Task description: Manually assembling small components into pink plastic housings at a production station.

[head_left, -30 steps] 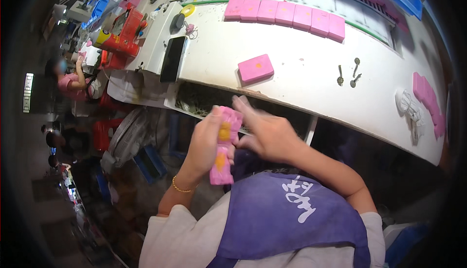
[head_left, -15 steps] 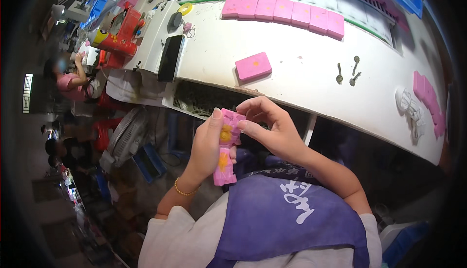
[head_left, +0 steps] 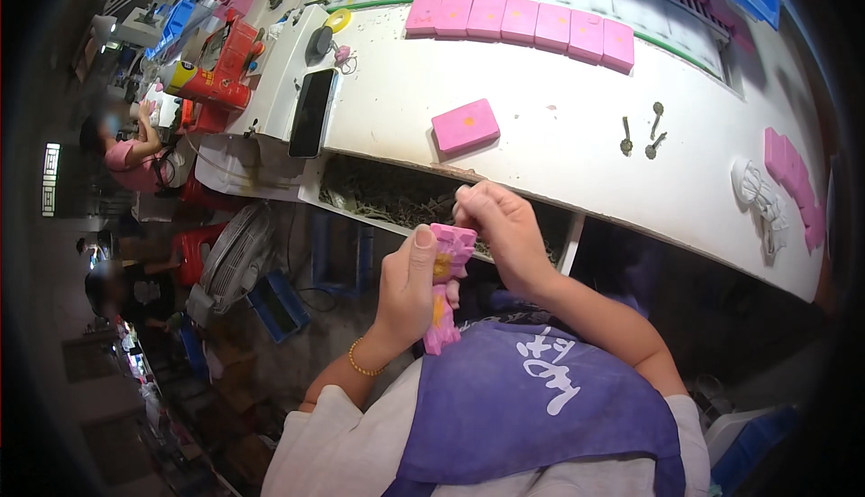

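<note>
My left hand (head_left: 405, 282) is closed round a pink mould-like piece (head_left: 454, 243) with jagged edges and yellow patches, its thumb along the upper part. The piece stands on end in front of my apron, and its lower half shows beneath the fingers. Just beyond its top right corner is my right hand (head_left: 506, 234), its thumb and fingertips pinched together. Whatever lies between those fingertips is too small to make out. Below both hands, an open drawer (head_left: 396, 192) under the table edge holds dark, twiggy scraps. A pink block (head_left: 466, 125) with a yellow spot rests on the table nearby.
Several pink blocks (head_left: 520, 24) line the table's far side. Small dark stemmed pieces (head_left: 655, 127) lie to the right, near a crumpled white cloth (head_left: 759, 192) and more pink blocks (head_left: 793, 177). A phone (head_left: 314, 111) and a red spray can (head_left: 212, 85) are left. Co-workers sit farther left.
My right hand has come off the pink piece and drawn its fingertips together above the drawer. My left hand has shifted slightly right with the piece.
</note>
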`<state>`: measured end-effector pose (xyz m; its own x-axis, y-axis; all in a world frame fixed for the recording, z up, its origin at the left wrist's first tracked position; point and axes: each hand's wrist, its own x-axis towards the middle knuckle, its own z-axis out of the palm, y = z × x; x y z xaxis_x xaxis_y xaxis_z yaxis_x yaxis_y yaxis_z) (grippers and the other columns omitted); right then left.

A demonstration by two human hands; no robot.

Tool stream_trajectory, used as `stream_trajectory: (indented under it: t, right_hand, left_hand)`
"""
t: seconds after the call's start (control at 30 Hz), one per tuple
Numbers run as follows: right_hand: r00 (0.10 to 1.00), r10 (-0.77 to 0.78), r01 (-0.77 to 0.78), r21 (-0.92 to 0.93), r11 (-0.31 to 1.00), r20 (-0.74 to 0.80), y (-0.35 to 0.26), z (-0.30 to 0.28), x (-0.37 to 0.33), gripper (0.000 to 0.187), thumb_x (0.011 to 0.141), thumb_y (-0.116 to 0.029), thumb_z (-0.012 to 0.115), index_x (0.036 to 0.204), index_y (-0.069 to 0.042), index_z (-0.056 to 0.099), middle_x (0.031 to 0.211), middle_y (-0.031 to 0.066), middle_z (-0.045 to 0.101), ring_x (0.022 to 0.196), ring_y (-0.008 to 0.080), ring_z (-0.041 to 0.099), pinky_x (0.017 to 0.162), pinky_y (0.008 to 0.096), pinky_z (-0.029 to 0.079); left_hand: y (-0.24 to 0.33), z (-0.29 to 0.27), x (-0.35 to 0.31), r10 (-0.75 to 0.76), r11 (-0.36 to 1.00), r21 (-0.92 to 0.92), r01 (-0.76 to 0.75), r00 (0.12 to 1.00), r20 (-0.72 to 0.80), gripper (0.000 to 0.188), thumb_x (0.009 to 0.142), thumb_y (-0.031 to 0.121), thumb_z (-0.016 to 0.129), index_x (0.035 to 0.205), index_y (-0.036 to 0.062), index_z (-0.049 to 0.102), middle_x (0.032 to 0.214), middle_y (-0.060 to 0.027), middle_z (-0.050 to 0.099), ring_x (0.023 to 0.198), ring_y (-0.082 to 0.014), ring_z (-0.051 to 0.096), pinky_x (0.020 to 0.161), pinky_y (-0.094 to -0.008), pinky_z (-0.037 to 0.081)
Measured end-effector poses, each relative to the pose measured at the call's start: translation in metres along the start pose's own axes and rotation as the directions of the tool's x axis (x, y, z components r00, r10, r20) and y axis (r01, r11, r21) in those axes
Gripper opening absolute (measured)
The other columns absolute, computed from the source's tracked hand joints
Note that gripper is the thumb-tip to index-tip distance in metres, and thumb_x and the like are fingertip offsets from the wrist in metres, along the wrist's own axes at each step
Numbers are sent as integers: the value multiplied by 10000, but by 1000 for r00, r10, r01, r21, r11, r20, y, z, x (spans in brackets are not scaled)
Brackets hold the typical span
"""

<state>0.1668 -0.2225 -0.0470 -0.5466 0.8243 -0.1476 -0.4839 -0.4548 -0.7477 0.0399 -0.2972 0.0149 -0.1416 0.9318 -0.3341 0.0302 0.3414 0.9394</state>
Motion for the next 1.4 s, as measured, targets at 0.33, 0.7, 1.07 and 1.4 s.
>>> stream_trajectory:
  t: [0.33,0.7,1.07,1.4]
  right_hand:
    - [967,-228,252,-308,917,111,-21,-8,-11,239,903,-59,593,1139,-20,602,1036,54,631,942,118,587,885,287,470]
    - [995,-14,15,-8,1000,96,-9,7,-9,160,918,-91,613,1058,-15,602,886,33,645,718,53,596,570,216,484]
    - [996,-88,87,44,995,26,-7,5,-3,100,953,-96,582,1014,-25,615,865,24,627,772,62,590,639,242,506]
    - [416,-649,840,-542,7,637,-38,-13,-10,319,785,-166,742,584,-71,514,555,52,416,521,233,468,710,353,526]
  left_hand:
    - [7,-12,11,-275,888,-348,302,953,126,556,1048,491,276,981,12,551,683,-137,586,449,-196,554,407,-318,505]
    - [6,-3,6,-157,978,-128,162,986,50,560,1049,499,266,972,18,542,739,-98,596,494,-138,579,451,-257,508]
    - [7,-4,10,-220,946,-220,238,970,101,556,1046,502,287,967,13,541,722,-105,592,496,-147,573,455,-284,517]
    - [7,-7,13,-248,931,-249,269,962,111,563,1047,493,310,970,1,571,710,-102,601,491,-150,569,450,-286,506]
